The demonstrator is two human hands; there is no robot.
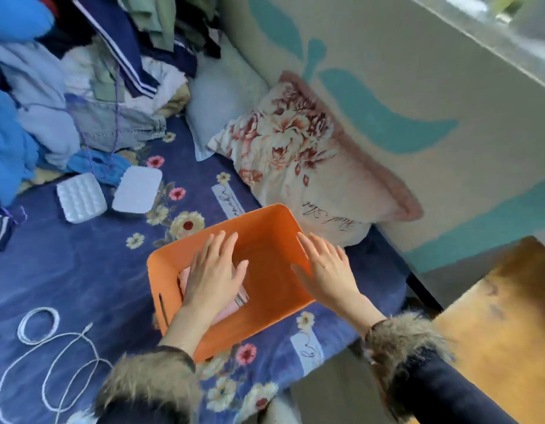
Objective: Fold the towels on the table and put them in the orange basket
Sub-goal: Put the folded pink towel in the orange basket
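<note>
Near edge: fur-cuffed dark sleeves, both arms reaching into the orange plastic basket point(266, 240) sitting on the navy floral bedspread point(81, 264).

Left hand point(214, 272): fingers straight and spread, palm flat on the folded pink towel point(227, 312) at the basket's left-near floor. Pressing, not grasping. The towel is mostly hidden under the palm; only pink edges and a striped end show.

Right hand point(324, 270): fingers extended, lying against the basket's right wall and rim; looks like steadying, nothing held.

Step, as I read it: seating a folded towel. To do it well: keep the palm flat so the fold doesn't spring open, push the towel snug toward the left wall to leave floor space for more, hold the basket still with the right, then lift the left hand straight up so it doesn't drag the top layer.

Further out: coiled white cable point(38, 325), two white rectangular pads point(81, 197), floral cushion point(298, 154), heap of blue clothes point(35, 96). Can't tell whether more towels remain.
</note>
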